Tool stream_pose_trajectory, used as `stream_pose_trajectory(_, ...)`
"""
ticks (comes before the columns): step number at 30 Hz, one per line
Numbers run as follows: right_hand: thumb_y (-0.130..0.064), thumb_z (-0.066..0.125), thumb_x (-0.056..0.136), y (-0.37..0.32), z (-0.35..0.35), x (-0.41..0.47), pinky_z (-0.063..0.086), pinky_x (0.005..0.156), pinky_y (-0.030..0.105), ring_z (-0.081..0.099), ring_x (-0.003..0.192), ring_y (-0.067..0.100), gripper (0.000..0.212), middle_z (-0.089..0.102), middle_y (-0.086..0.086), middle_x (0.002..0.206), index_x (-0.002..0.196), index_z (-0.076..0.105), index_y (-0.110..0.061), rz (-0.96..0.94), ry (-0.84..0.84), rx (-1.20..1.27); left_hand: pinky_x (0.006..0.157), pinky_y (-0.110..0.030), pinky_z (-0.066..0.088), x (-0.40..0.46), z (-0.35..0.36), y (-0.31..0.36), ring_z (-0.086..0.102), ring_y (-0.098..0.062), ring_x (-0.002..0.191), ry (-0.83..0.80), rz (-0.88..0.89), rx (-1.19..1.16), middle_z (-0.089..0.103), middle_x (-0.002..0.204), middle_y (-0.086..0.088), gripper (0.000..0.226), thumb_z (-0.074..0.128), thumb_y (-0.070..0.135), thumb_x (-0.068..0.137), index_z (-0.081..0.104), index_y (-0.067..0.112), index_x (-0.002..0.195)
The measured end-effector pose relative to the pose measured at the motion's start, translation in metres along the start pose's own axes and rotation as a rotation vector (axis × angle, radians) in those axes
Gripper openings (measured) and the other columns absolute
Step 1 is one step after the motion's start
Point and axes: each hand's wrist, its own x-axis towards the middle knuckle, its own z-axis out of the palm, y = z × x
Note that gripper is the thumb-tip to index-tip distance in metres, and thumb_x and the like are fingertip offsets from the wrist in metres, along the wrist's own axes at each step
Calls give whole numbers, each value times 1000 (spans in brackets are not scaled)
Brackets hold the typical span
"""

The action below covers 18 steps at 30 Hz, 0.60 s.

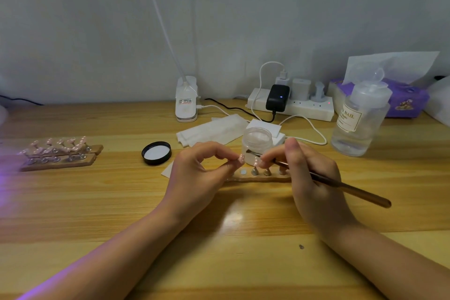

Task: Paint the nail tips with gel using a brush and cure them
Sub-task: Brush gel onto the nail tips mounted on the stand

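Note:
My left hand (202, 173) pinches a small pink nail tip (241, 159) between thumb and fingers, just above a wooden holder strip (258, 179) with several metal stands. My right hand (309, 173) grips a long brown brush (341, 184); its bristle end (249, 152) lies close to the right of the nail tip. An open clear gel jar (257, 145) stands right behind the hands, and its black lid (156, 153) lies to the left. My right hand hides the right end of the strip.
Two wooden strips (60, 159) with several pink nail tips lie at the left, in purple light. White wipes (211, 129), a small white lamp (186, 100), a power strip (292, 105), a clear liquid bottle (358, 124) and a purple tissue box (404, 100) stand behind.

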Motion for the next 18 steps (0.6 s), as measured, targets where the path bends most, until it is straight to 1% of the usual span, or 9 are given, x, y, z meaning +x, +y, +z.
stream_pose_trajectory(3,-32,32,92,-2,0,-1,45,71,20,62,78,9,41,66,-5,74,76,67,-18,-63,-12,-9,78,-41,50,0,0,1,63,-12,79,6,-5,1,69,74,11,10,73,23,70,69,32,73)
stream_pose_trajectory(5,-28,33,92,-3,1,-2,45,71,22,60,76,8,40,65,-7,73,75,67,-16,-135,-44,-55,79,-41,50,0,0,1,63,-11,80,11,1,12,69,74,10,18,74,17,70,67,33,73)
stream_pose_trajectory(6,-28,33,92,-3,1,-2,45,72,25,60,76,9,40,65,-7,73,75,67,-16,-134,-55,-61,79,-41,50,0,0,1,63,-11,81,9,3,16,70,75,10,19,74,16,70,67,33,73)
stream_pose_trajectory(8,-32,33,91,-1,1,0,47,72,27,62,78,11,41,66,-4,73,75,67,-16,-57,-41,-24,78,-40,51,0,0,1,63,-10,80,-1,1,6,70,75,11,11,73,22,69,69,31,74)
stream_pose_trajectory(11,-37,32,90,0,-1,1,45,70,23,63,79,12,44,67,-1,74,76,67,-16,14,9,32,78,-37,50,0,0,1,62,-9,80,-9,-4,-1,69,77,14,7,70,29,68,70,30,75)
stream_pose_trajectory(13,-32,32,92,-2,0,-1,46,69,25,62,77,12,41,67,-3,74,76,67,-16,-53,-18,-5,77,-35,50,0,1,1,62,-9,80,-3,7,6,69,78,13,10,72,24,69,68,32,74)
stream_pose_trajectory(15,-28,33,92,-4,1,-2,47,70,31,61,75,12,40,65,-5,73,76,68,-14,-133,-50,-58,76,-34,50,1,1,-1,62,-9,80,5,20,16,69,76,11,21,75,14,70,67,33,73)
stream_pose_trajectory(16,-27,34,92,-3,1,-3,47,71,32,61,75,11,40,66,-5,72,75,68,-14,-138,-54,-65,76,-33,50,0,0,-1,62,-10,80,5,26,21,69,76,11,24,75,11,70,67,34,73)
stream_pose_trajectory(18,-30,36,93,-2,1,-1,47,72,29,62,76,11,40,67,-3,71,74,68,-14,-57,-32,-31,76,-32,50,0,0,-1,62,-11,80,-1,31,21,69,76,11,19,74,15,70,68,32,73)
